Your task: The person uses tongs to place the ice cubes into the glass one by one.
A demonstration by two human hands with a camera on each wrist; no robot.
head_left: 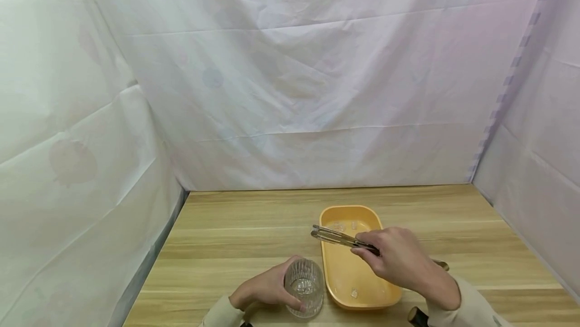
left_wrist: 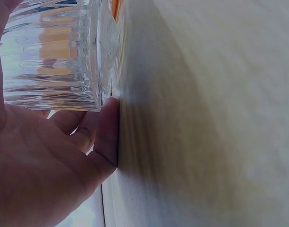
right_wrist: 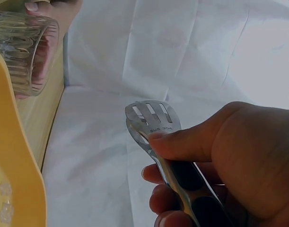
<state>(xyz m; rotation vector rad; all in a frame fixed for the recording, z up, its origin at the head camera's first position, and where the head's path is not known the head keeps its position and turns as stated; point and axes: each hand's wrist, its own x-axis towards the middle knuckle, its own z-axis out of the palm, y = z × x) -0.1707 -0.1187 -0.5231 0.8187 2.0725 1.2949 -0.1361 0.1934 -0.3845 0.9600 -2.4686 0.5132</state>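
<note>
My left hand holds a clear ribbed glass standing on the table, thumb on the near side and fingers round the far side. In the left wrist view, the little finger lies along the tabletop by the base of the glass. Metal tongs with dark grips are in my right hand, above a yellow tray. Their slotted tips are close together, pointing left past the tray's rim. Small clear pieces lie in the tray, some at its far end.
The tray stands just right of the glass on the wood-grain table. White cloth hangs behind the table and along both sides. A dark cylindrical piece shows beside my right wrist.
</note>
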